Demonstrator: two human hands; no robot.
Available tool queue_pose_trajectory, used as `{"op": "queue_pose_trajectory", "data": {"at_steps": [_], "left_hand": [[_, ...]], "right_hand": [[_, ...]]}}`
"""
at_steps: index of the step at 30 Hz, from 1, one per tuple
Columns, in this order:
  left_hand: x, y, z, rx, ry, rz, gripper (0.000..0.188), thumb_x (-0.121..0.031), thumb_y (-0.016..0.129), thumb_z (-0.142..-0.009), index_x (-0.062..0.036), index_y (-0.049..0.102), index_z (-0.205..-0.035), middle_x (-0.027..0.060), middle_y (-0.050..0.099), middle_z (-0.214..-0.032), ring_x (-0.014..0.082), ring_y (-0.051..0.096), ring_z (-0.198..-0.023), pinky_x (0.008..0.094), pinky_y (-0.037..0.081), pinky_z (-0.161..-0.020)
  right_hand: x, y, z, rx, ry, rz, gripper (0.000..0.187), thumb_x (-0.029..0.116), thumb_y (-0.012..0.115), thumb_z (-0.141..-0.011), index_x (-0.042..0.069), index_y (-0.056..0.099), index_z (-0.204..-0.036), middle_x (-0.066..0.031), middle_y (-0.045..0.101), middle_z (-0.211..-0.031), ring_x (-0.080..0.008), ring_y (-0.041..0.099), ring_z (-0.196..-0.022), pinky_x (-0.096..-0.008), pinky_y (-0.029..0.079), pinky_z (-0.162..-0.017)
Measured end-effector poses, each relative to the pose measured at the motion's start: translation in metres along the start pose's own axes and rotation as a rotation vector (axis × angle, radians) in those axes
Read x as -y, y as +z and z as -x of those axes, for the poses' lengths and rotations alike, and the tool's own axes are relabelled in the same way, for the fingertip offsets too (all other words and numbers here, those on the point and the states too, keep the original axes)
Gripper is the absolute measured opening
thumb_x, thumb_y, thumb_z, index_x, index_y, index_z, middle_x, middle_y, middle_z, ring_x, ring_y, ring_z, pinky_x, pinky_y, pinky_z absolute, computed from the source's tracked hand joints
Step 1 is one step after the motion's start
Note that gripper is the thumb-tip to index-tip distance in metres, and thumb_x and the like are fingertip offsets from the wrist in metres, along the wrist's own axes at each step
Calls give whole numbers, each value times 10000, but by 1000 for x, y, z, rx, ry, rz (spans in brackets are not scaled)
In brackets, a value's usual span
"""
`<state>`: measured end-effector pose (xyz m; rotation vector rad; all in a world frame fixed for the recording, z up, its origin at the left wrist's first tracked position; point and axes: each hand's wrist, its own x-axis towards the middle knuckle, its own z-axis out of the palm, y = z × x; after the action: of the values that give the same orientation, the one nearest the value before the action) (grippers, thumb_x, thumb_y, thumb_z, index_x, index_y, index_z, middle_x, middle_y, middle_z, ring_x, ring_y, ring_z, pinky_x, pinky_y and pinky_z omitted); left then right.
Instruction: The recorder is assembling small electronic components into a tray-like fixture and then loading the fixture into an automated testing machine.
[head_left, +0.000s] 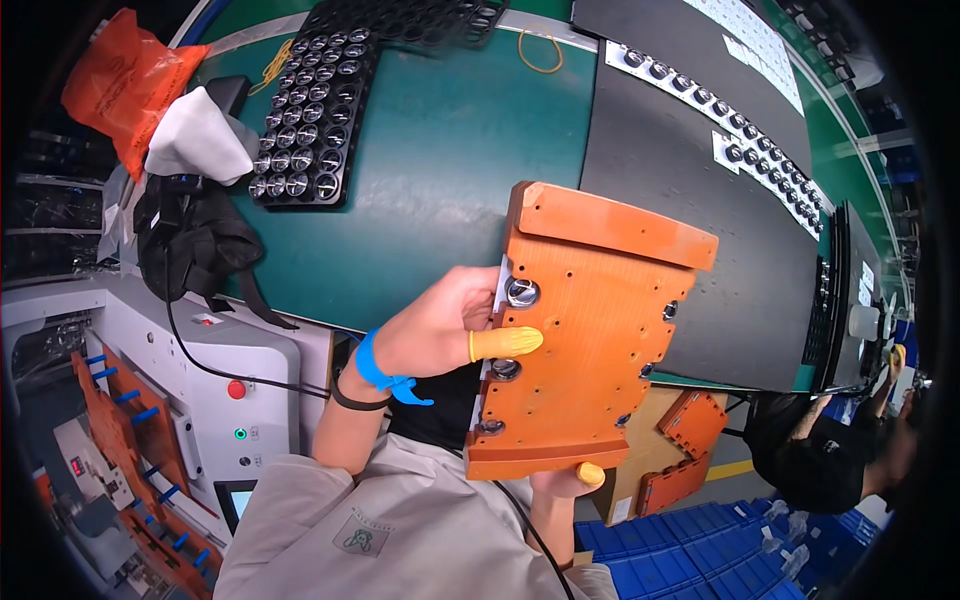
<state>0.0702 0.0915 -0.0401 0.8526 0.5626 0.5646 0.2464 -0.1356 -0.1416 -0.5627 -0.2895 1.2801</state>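
An orange fixture plate [575, 350] with a raised bar at each end is held up, tilted, in front of my body. Small holes dot its face, and round shiny lenses [522, 292] show in notches along its side edges. My left hand [432, 330] grips its left side, the thumb in a yellow finger cot lying on the face and the fingers hidden behind. My right hand [558, 484] holds the lower end, its yellow-capped thumb at the bottom bar; its other fingers are hidden. A white strip edges the plate's left side.
On the green table [450, 130] stands a black tray [350, 150] of round lenses. White strips with black round parts [690, 85] lie on a black mat [680, 160]. Blue crates [680, 550] sit below right. A grey machine [250, 360] is left; another person [810, 450] is right.
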Motion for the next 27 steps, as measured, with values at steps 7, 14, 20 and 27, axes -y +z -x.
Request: {"op": "queue_pose_trajectory", "data": {"at_steps": [7,14,20,27], "left_hand": [[-3,-1,0,13,-37,-17,392,-32,697,-941,35,555,-1300,35,631,-1190,94,610,-1053,270,557,-864],[6,-5,4,12,-38,16,428,5,710,-918,29,552,-1315,29,621,-1185,89,608,-1048,273,567,-840],[-1,1,3,24,-25,59,457,34,709,-908,35,548,-1336,24,618,-1202,74,592,-1070,254,525,-906],[4,-3,4,18,-20,15,588,105,721,-854,52,489,-1392,110,576,-1367,205,583,-1235,333,529,-973]], "right_hand": [[-4,-10,4,-28,-19,19,785,564,605,-916,139,372,-1533,-50,418,-1565,-296,435,-1414,-525,345,-1171],[-4,0,-4,-19,-16,15,796,565,611,-900,166,361,-1541,-43,397,-1576,-290,395,-1440,-531,322,-1182],[-2,-7,-4,-6,-4,15,826,556,632,-878,172,346,-1551,-41,370,-1592,-295,374,-1451,-533,288,-1199],[-3,-5,-7,-17,28,-16,851,607,602,-887,168,326,-1561,-48,348,-1608,-300,355,-1464,-543,288,-1196]]}}
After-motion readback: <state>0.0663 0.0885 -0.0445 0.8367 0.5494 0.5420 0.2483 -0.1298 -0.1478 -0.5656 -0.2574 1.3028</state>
